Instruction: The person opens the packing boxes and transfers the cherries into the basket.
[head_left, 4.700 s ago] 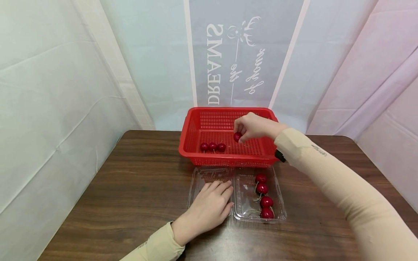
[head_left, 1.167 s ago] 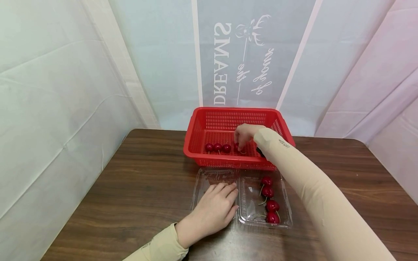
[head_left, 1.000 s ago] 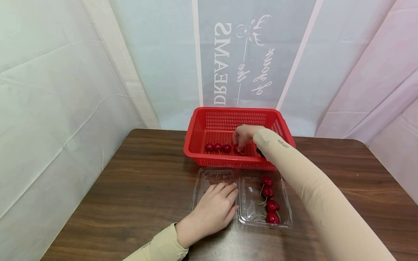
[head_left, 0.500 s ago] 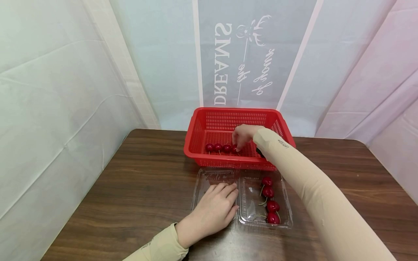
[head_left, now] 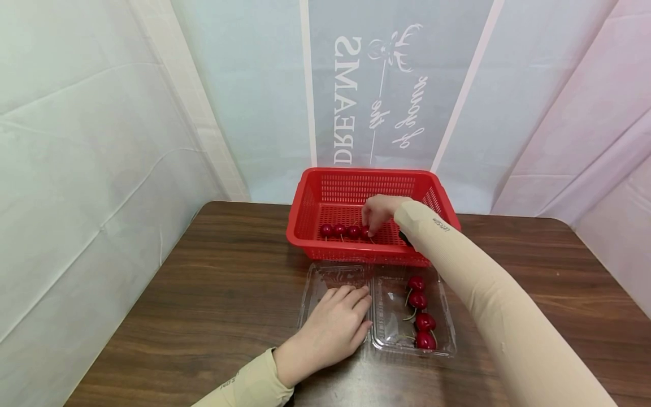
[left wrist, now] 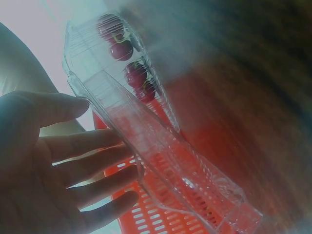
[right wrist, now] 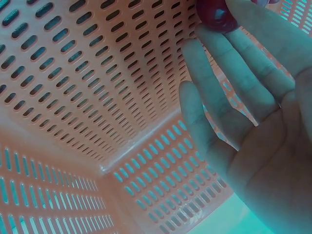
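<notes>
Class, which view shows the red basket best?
Head view: the red basket shows nearly whole, partly hidden by the right hand and sleeve. Left wrist: part, some through the clear container. Right wrist: slotted interior, close up.

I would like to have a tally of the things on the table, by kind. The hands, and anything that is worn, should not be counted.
Red basket: 1
Clear plastic box, both halves counted as one: 1
Cherries visible: 8 (4 inside the basket, 4 inside the box)
Total: 10
</notes>
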Action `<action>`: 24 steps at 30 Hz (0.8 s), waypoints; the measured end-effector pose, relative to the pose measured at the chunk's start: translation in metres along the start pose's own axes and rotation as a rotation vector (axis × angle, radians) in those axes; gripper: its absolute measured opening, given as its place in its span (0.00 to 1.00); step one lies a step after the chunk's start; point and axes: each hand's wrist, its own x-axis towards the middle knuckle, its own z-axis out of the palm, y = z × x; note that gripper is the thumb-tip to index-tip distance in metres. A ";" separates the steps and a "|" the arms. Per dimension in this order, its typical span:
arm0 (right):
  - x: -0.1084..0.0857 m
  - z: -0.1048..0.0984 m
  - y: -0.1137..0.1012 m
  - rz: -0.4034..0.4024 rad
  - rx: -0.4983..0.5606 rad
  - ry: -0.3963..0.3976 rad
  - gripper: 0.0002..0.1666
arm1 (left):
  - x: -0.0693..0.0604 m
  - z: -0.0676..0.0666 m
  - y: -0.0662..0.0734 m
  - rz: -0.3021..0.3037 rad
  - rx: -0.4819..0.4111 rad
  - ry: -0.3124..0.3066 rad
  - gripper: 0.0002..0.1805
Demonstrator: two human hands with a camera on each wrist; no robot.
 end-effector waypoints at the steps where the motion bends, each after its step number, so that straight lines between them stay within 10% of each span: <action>1: 0.000 0.000 0.000 0.005 0.007 0.000 0.19 | 0.000 0.000 0.000 0.000 0.000 -0.001 0.20; 24: -0.019 -0.026 -0.011 -0.018 -0.038 0.039 0.12 | -0.001 -0.001 0.000 -0.002 -0.009 -0.019 0.21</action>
